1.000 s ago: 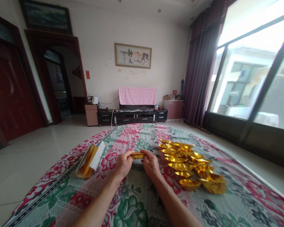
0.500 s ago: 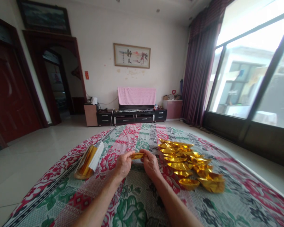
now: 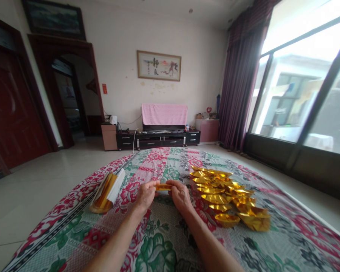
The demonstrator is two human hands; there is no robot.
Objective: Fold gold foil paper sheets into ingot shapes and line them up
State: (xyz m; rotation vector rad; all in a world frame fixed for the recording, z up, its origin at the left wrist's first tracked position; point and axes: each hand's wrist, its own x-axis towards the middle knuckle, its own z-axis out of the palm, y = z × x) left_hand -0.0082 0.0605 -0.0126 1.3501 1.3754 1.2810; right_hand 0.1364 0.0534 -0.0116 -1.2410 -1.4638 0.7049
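Between my two hands a narrow folded strip of gold foil paper is held level above the cloth. My left hand pinches its left end, fingers closed. The right end is pinched by my right hand, thumb and fingers together. To the right of my right hand lie several folded gold paper ingots, boat-shaped and set out in rough rows. Off to the left of my left hand, a stack of gold foil sheets rests, curled, with white paper along its side.
A patterned cloth in red, green and grey covers the round surface before me. Beyond it stand a low black cabinet and a pink cloth draped over something. A large window is at the right.
My left hand has shifted slightly left, and more of the gold strip shows between my hands. The right hand stays nearly in place. The ingots and the stack lie as before.
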